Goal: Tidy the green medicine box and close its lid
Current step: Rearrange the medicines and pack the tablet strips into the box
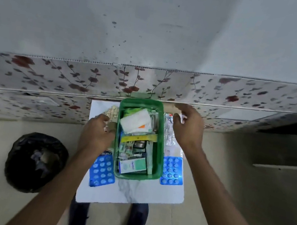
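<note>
Head view, looking down. A green box stands open in the middle of a small white table, its far end close to a floral-covered ledge. The box is packed with medicines: a white pack at the far end, a yellow strip lying across the middle, and a white-and-green carton at the near end. No lid can be made out. The left hand rests against the box's left wall, fingers curled over pale blister strips just outside it; whether it actually grips them cannot be told. The right hand is at the box's far right corner, fingers bent around a small object too blurred to identify, above clear foil packs lying beside the box. Blue blister sheets lie on the table on either side: one at left, one at right, the latter touching the box wall. A black-lined bin stands on the floor to the left of the table.
</note>
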